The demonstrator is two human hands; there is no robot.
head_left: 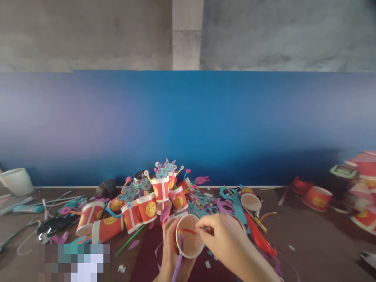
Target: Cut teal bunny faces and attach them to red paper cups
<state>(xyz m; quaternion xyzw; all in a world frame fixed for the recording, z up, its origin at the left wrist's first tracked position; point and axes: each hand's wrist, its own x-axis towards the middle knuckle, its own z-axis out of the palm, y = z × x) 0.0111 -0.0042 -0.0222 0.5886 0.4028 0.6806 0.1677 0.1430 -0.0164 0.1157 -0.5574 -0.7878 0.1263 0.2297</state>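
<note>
My left hand (169, 244) is wrapped round a paper cup (192, 246), its open mouth tilted toward me. A purple strip (177, 268) like a straw or pipe cleaner crosses the near left rim. Inside the cup runs an orange-red strip (188, 231), from the left wall toward my right fingertips. At the far right rim my right hand (225, 237) is closed in a pinch. Something small and dark shows between its fingers, too hidden to name. Whether the orange-red strip is also pinched, I cannot tell.
Red paper cups (147, 207) with cut-out faces crowd the table ahead to the left. Teal paper scraps (239, 211) lie beyond my hands. A cup on its side (250, 199) and a red pointed object (260, 235) lie to the right. A blue panel (188, 125) stands behind.
</note>
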